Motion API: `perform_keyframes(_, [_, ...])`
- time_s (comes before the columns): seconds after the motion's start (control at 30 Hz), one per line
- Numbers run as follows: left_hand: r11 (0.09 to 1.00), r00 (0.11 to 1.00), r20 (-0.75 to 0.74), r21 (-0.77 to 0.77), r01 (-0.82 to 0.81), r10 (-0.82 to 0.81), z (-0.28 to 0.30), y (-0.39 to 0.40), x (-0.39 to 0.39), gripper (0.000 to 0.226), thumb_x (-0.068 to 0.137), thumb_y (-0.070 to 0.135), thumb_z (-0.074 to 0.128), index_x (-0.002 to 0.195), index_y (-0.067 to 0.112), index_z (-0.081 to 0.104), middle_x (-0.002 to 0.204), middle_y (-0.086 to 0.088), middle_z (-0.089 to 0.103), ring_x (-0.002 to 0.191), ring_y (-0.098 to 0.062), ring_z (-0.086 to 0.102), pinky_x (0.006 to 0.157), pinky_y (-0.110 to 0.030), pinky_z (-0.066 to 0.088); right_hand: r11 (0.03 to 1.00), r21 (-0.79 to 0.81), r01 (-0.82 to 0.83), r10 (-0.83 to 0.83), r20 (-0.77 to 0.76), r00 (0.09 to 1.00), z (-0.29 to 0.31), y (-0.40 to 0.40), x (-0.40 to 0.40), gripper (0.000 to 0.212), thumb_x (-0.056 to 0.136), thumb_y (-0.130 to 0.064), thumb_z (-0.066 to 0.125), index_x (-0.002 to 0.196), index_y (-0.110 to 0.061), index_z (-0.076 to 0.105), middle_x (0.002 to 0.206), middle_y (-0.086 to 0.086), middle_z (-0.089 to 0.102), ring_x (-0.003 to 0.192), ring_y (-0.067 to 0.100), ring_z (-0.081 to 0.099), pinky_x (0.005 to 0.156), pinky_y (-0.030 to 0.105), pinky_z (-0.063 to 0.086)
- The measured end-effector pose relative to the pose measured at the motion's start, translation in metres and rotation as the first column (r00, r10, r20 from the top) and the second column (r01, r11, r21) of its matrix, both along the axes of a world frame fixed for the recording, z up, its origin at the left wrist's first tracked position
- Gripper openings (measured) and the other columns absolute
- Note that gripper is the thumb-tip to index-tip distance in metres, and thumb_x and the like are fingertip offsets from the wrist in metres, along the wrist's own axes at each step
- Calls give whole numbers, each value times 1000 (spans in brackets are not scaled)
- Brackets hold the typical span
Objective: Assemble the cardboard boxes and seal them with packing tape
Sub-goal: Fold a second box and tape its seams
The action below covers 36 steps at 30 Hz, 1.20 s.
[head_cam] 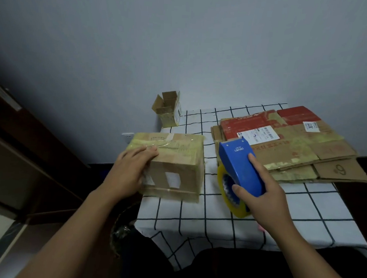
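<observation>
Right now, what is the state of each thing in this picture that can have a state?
Closed box: flaps shut and taped, standing on the table.
Small box: top flaps open, at the far table corner.
Flattened cartons: unfolded, stacked flat.
Tape dispenser: loaded with a tape roll, off the box.
Left hand: resting on the closed box.
Right hand: gripping the tape dispenser.

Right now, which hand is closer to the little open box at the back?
Left. The left hand rests on the closed box, just in front of the little open box. The right hand grips the tape dispenser, farther right.
</observation>
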<state>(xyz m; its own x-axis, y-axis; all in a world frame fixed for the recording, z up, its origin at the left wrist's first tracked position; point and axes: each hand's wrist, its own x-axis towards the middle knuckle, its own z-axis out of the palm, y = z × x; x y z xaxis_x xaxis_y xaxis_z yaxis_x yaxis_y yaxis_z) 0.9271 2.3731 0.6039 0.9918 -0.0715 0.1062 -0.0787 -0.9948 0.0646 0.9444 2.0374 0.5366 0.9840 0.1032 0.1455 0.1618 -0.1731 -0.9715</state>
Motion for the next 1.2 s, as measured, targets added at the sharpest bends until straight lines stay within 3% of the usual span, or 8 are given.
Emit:
perform_keyframes(0.3, [954, 953, 75, -80, -289, 295, -31, -99, -2, 88, 78, 84, 28, 144, 28, 36, 155, 0, 28, 141, -26, 24, 113, -50, 20, 998, -54, -37, 38, 6, 999, -8, 1, -2, 81, 80, -22, 80, 135, -61, 36, 125, -40, 37, 111, 6, 51, 80, 18, 46])
perform_keyframes(0.47, [954, 937, 189, 12, -300, 292, -41, -110, 16, 66, 90, 60, 36, 132, 14, 56, 137, -8, 57, 125, -32, 49, 105, -53, 35, 996, -72, -55, 56, 17, 998, -9, 1, -7, 82, 79, -23, 80, 134, -63, 35, 125, -47, 33, 112, 4, 51, 87, 31, 51])
perform_keyframes(0.6, [999, 961, 273, -48, -17, 29, -38, -86, 10, 58, 95, 49, 42, 137, 10, 54, 144, -12, 49, 135, -36, 40, 111, -52, 34, 992, -94, -83, 86, 24, 996, -4, -10, -9, 83, 78, -24, 81, 134, -66, 35, 122, -46, 35, 110, -3, 52, 86, 35, 53])
perform_keyframes(0.8, [972, 971, 158, -127, 199, -179, -27, -50, 0, 53, 94, 38, 54, 145, 26, 45, 144, -2, 39, 134, -22, 32, 104, -44, 41, 967, -107, -229, 234, 33, 972, 27, -31, -7, 78, 69, -40, 79, 129, -71, 40, 133, -37, 43, 113, -1, 55, 81, 30, 54])
perform_keyframes(0.87, [970, 976, 135, -150, 192, -173, -31, -45, -1, 56, 95, 30, 58, 147, 27, 41, 148, -2, 37, 134, -21, 34, 105, -42, 41, 941, -124, -313, 320, 37, 947, 42, -39, -5, 84, 69, -28, 90, 126, -70, 44, 133, -38, 46, 110, -5, 57, 76, 25, 56])
perform_keyframes(1.03, [968, 990, 85, -214, 129, -113, -39, -45, -8, 64, 94, 35, 55, 152, 34, 26, 156, -1, 25, 142, -22, 24, 114, -41, 30, 865, -74, -496, 501, 74, 862, 78, -41, 3, 78, 64, -18, 77, 121, -65, 54, 131, -37, 52, 115, -6, 57, 81, 10, 49])
perform_keyframes(1.13, [951, 998, -6, -303, 62, -67, -36, -53, -14, 70, 88, 48, 48, 152, 41, 20, 162, 6, 13, 148, -15, 3, 119, -39, 13, 833, -20, -554, 552, 117, 826, 91, -33, 8, 72, 60, -31, 75, 122, -62, 56, 133, -29, 55, 119, -2, 57, 87, 11, 48])
perform_keyframes(1.2, [879, 1000, 17, -478, 0, 9, -27, -62, -20, 64, 87, 44, 46, 149, 36, 33, 158, 9, 22, 145, -5, 8, 116, -29, 15, 818, 25, -575, 567, 129, 813, 93, -27, 10, 72, 58, -34, 72, 124, -58, 57, 134, -25, 56, 121, 3, 57, 89, 14, 49])
